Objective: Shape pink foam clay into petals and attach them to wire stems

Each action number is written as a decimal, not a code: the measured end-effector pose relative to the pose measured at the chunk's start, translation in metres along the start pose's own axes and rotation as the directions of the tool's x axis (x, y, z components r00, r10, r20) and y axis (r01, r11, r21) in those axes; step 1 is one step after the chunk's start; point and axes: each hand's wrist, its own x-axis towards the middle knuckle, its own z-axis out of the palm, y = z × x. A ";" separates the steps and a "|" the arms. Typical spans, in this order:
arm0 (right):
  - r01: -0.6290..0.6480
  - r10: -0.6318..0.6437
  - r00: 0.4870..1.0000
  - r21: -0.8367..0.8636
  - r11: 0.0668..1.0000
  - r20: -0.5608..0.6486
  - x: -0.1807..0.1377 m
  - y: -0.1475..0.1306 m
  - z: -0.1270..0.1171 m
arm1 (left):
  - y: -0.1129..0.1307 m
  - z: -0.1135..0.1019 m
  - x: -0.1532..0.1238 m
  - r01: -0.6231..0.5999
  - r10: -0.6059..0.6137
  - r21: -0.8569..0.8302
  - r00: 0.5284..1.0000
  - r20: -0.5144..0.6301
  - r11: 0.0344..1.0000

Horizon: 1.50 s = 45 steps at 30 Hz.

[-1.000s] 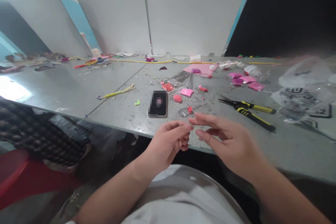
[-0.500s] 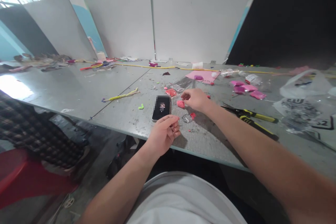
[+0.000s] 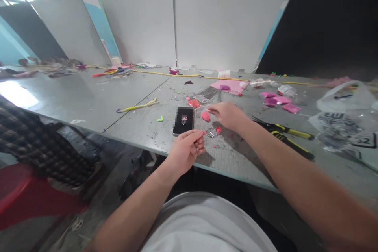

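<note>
My left hand (image 3: 186, 150) hovers at the near edge of the grey table (image 3: 88, 102), its fingers pinched together on something too small to make out. My right hand (image 3: 226, 114) reaches forward over the table with its fingers curled, right next to a small red packet (image 3: 205, 116). A phone (image 3: 183, 121) lies face up between the two hands. A clear wire loop with a red bead (image 3: 214, 131) rests just below my right hand.
Black-and-yellow pliers (image 3: 283, 132) lie to the right. Pink packets (image 3: 279, 100), a pink sheet (image 3: 230, 85) and clear plastic bags (image 3: 342, 122) sit further right. A yellow pipe cleaner (image 3: 138, 106) and a green scrap (image 3: 160, 118) lie left. White boards stand behind.
My right hand went from beside the left hand out across the table to the red packet. My left hand stayed near the table edge, still pinched.
</note>
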 end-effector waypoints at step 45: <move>0.273 -0.147 0.914 0.306 0.912 -0.378 -0.162 -0.105 -0.029 | 0.017 0.028 -0.054 -0.014 -0.116 0.488 0.965 0.236 0.873</move>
